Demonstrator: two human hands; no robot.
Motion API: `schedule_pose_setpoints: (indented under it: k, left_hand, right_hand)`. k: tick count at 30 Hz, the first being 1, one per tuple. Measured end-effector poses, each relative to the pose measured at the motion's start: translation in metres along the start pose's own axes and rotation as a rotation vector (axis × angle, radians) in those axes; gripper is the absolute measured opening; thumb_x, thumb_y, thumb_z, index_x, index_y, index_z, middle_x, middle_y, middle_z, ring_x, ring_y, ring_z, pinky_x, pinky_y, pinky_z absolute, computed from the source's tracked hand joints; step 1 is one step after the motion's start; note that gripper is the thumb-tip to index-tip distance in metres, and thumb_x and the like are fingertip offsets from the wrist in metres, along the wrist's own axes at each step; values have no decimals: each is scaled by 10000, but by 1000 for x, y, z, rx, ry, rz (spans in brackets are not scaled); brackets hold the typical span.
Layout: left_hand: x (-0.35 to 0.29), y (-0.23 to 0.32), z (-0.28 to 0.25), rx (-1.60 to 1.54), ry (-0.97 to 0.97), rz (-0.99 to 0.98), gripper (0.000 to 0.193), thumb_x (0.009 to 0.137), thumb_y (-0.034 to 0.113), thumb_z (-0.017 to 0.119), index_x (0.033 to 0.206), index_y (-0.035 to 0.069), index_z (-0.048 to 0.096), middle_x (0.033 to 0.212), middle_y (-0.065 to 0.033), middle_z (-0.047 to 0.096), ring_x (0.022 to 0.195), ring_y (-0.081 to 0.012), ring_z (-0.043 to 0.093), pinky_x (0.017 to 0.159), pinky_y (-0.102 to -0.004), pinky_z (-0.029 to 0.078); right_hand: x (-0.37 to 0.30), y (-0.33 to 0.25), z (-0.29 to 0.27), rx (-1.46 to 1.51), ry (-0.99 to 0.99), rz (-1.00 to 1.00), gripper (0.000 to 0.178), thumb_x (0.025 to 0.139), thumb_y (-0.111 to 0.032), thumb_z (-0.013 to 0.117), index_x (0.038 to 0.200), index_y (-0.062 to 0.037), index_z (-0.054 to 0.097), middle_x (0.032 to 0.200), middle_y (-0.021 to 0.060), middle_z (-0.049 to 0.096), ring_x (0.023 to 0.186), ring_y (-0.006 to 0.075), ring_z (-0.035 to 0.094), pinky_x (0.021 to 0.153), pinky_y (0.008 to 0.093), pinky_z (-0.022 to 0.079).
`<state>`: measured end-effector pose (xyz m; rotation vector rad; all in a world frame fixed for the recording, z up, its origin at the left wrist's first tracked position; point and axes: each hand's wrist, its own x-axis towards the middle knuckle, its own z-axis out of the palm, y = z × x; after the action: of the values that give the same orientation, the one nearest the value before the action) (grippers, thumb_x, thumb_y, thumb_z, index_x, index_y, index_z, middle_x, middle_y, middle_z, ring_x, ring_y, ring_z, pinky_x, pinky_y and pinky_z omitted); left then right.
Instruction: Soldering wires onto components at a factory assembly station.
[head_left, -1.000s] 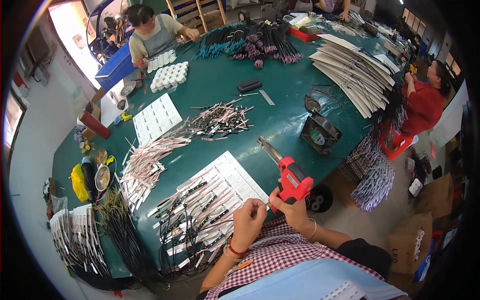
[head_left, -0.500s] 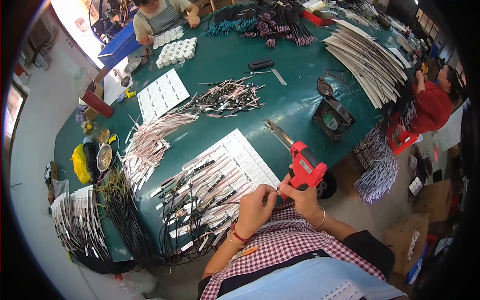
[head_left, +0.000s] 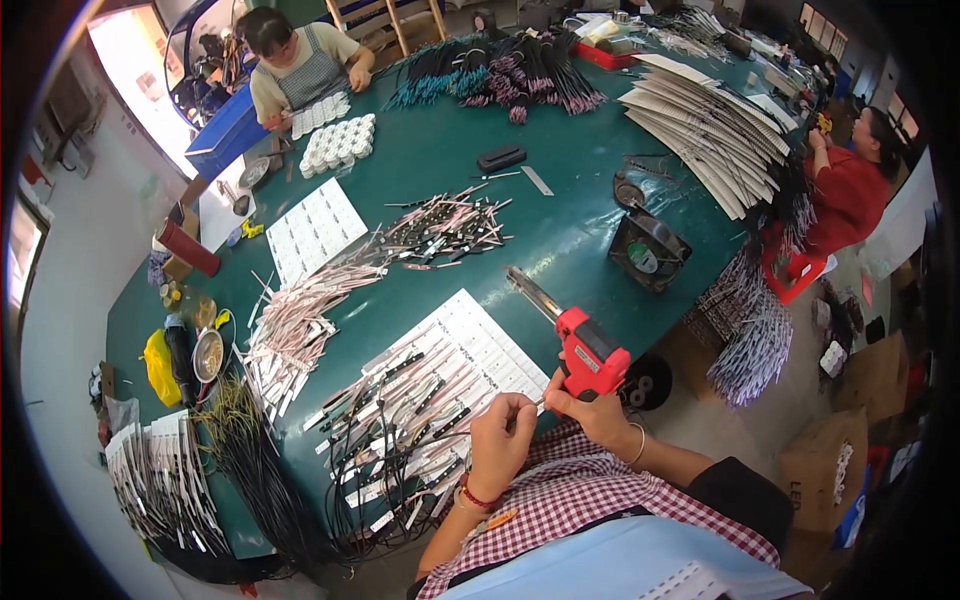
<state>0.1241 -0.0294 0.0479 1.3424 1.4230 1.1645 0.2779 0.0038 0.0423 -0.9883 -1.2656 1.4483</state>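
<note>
Strips with black leads lie left of the left hand, the nearer one, their long axes slanting away rightward over the surface. That hand's fingers are pinched together, anything between them too small to tell; just beside it, the right hand grips a red gun-shaped tool, which extends beyond it, barrel pointing away and leftward.

Yellow bag, blue bin, red cylinder

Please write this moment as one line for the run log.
left hand: pinched, contents unclear | right hand: holds red-black tool | near left hand: white sheet bearing strips
</note>
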Motion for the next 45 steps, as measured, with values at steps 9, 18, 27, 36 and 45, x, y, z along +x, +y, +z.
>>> schedule_pose_setpoints:
  k: [9,18,27,36,45]
  left_hand:
    - [2,-5,3,42,-4,78,83,839,58,603,845,-19,571,619,-81,579,498,-83,487,467,-228,385]
    - [2,-4,4,78,-9,86,84,835,59,609,845,-17,573,609,-87,580,482,-88,493,450,-233,379]
    - [0,3,3,100,7,76,85,834,61,609,843,-16,575,632,-101,595,505,-99,532,468,-242,411]
    - [1,-5,3,124,-46,85,86,838,66,600,846,-10,561,617,-107,587,486,-142,545,457,-255,407]
    - [1,-7,2,115,-104,60,92,840,62,593,829,-10,538,620,-123,590,498,-171,573,462,-272,416]
  right_hand:
    - [-1,-4,1,-30,6,31,308,800,-49,659,1045,-10,476,829,22,593,750,87,551,686,232,452]
    - [-1,-5,4,31,73,65,106,783,-56,669,858,-31,597,787,13,614,743,81,577,688,234,465]
    - [-1,2,4,27,85,53,297,799,-40,654,1037,-10,479,799,32,609,724,93,583,666,233,472]
    - [-3,-2,8,89,122,62,185,795,-43,657,952,-16,561,783,21,619,731,86,582,684,230,464]
    - [-3,4,6,72,89,59,182,803,-58,661,949,-16,559,783,20,605,726,87,576,675,233,461]
